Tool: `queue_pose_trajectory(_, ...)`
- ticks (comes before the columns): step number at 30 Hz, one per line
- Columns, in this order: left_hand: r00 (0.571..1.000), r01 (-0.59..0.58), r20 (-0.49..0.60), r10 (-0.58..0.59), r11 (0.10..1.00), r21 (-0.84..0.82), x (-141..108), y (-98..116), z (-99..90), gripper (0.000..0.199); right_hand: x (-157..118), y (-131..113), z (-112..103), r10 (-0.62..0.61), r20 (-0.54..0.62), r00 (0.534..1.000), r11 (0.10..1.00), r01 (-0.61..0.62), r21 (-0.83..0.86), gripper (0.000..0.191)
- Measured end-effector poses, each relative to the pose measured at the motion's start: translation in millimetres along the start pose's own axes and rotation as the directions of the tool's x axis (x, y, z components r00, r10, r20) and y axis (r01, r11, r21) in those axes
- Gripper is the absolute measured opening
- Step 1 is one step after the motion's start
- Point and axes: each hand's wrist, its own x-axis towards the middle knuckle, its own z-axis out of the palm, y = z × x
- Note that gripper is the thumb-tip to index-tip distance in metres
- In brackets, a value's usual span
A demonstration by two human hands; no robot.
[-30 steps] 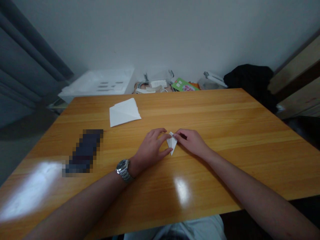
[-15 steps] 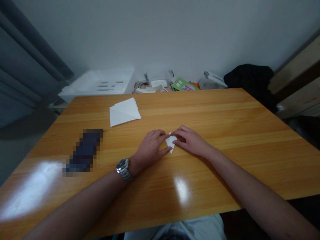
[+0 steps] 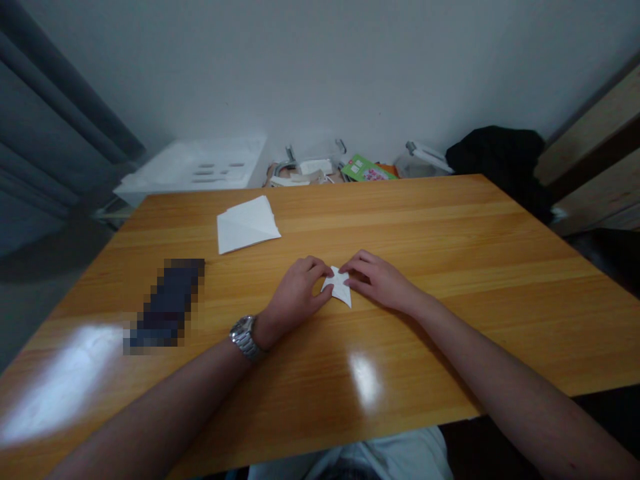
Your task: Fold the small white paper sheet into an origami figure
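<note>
A small folded piece of white paper [image 3: 340,287] lies near the middle of the wooden table [image 3: 400,227], between my hands. My left hand [image 3: 301,290], with a metal watch [image 3: 245,335] at the wrist, grips the paper's left side with thumb and fingers. On the other side, my right hand [image 3: 377,280] has its thumb and fingertips closed on the paper's right edge. The paper is spread wider at the bottom, with a point toward the lower right. Its fold lines are too small to make out.
A stack of white sheets [image 3: 247,225] lies at the back left of the table. Left of my forearm is a dark, pixelated object [image 3: 167,303]. Beyond the far edge are a white tray [image 3: 200,163], a green booklet [image 3: 367,169] and a black item [image 3: 495,157].
The small paper now shows a wider shape, with its lower point shifted right. My left fingers have drawn slightly left, while my right hand has hardly moved.
</note>
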Motion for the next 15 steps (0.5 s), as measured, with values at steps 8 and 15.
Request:
queue_pose_trajectory(8, 0.999, -0.045, 0.022, 0.043, 0.995, 0.092, -2.9, -4.8, 2.9, 0.033, -0.5, -0.5, 0.9, -0.002, -0.011, 1.0, 0.999, 0.002, 0.041, 0.021)
queue_pose_trajectory(15, 0.999, -0.045, 0.022, 0.043, 0.994, 0.095, -3.6, -7.7, 4.4, 0.036, 1.0, -5.5, -4.5, 0.085, -0.031, 0.996, 0.99, -0.081, 0.116, 0.012)
